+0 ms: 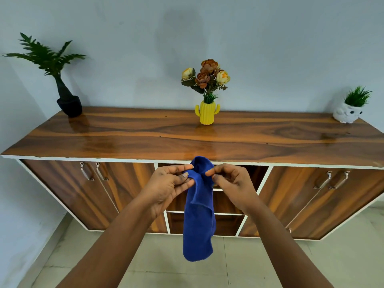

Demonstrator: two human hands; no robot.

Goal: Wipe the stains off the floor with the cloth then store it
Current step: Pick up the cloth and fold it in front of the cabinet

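A blue cloth (199,221) hangs down in front of me, bunched at its top edge. My left hand (168,183) pinches that top edge from the left and my right hand (230,183) pinches it from the right, both at chest height in front of the wooden cabinet (187,140). The cloth's lower end dangles above the pale tiled floor (259,265). No stains show on the visible tiles.
Open shelves (249,177) sit in the cabinet's middle, behind the cloth, with closed doors either side. On top stand a dark potted plant (66,98), a yellow cactus vase of flowers (207,113) and a white owl planter (347,113). A wall rises behind.
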